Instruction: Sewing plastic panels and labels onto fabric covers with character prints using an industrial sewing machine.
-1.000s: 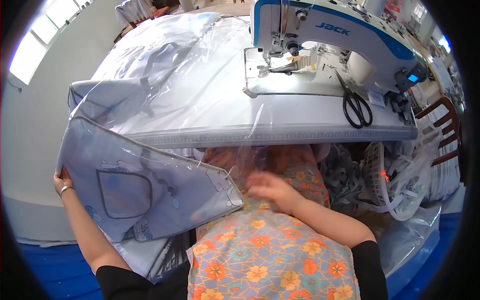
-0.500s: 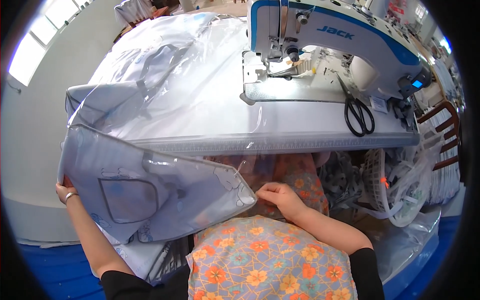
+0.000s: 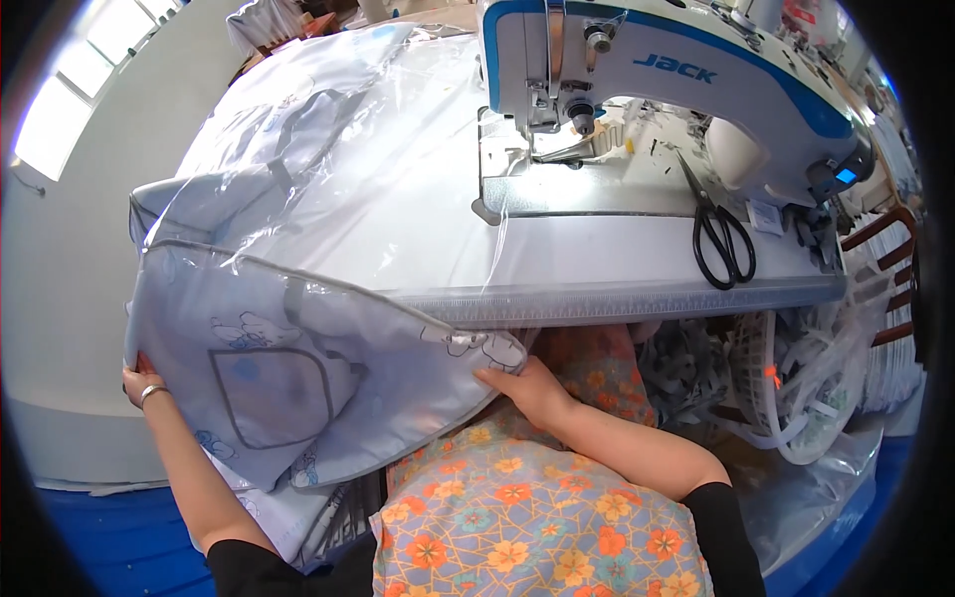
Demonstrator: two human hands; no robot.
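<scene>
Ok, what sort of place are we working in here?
Probably a sewing workshop: a sewing machine stands on the white table, black-handled scissors lie near it, and the left hand and right hand hold pale cloth with grey edging.

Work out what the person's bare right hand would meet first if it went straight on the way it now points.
Most likely the pale blue-grey cloth panel with grey-bound edges, whose right-side corner the right hand grips; depth beyond it is unclear.
</scene>
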